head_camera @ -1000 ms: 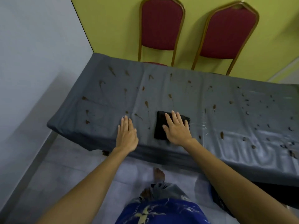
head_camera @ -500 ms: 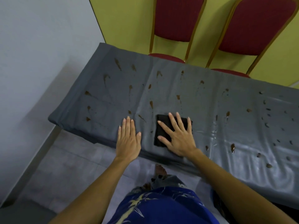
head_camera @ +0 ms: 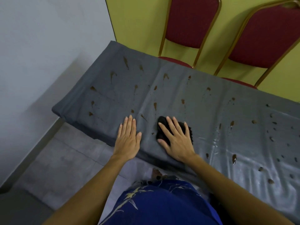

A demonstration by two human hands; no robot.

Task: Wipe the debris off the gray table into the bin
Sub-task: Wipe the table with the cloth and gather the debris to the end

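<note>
The gray table (head_camera: 203, 120) runs from the left wall to the right edge of view, covered in a gray sheet. Several brown debris smears (head_camera: 155, 105) and dark crumbs dot its top. A black cloth (head_camera: 162, 125), now bunched up, lies near the front edge. My right hand (head_camera: 176, 139) presses down on the cloth with fingers spread and straight. My left hand (head_camera: 128, 139) rests flat on the table just left of it, fingers together. No bin shows in view.
Two red chairs with gold frames (head_camera: 191, 23) stand against the yellow wall behind the table. A white wall (head_camera: 40, 54) closes off the left side. Grey tiled floor (head_camera: 65, 159) lies below the table's front edge. Wet streaks (head_camera: 215, 143) shine right of the cloth.
The flat folded cloth has bunched into a rounder lump under my right hand. My left hand stays flat in place. The view has tilted lower and closer to the table.
</note>
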